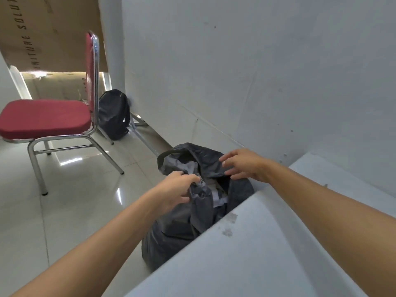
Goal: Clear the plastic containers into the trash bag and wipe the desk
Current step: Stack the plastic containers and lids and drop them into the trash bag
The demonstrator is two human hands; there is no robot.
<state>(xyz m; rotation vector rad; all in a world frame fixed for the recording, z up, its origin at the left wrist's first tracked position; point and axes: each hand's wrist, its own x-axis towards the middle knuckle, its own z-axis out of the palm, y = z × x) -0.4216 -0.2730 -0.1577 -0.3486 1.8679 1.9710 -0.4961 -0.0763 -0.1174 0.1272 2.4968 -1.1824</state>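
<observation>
The trash bag [192, 213] stands on the floor [70, 202] at lower centre of the frame, just left of the desk [267, 243], which fills the lower right. The left hand [175, 189] is on the bag's near rim; the right hand [244, 163] is over its far rim. A chair [45, 118] stands at middle left. A backpack [113, 114] sits behind it against the wall [257, 71]. Cardboard [49, 28] fills the upper left.
</observation>
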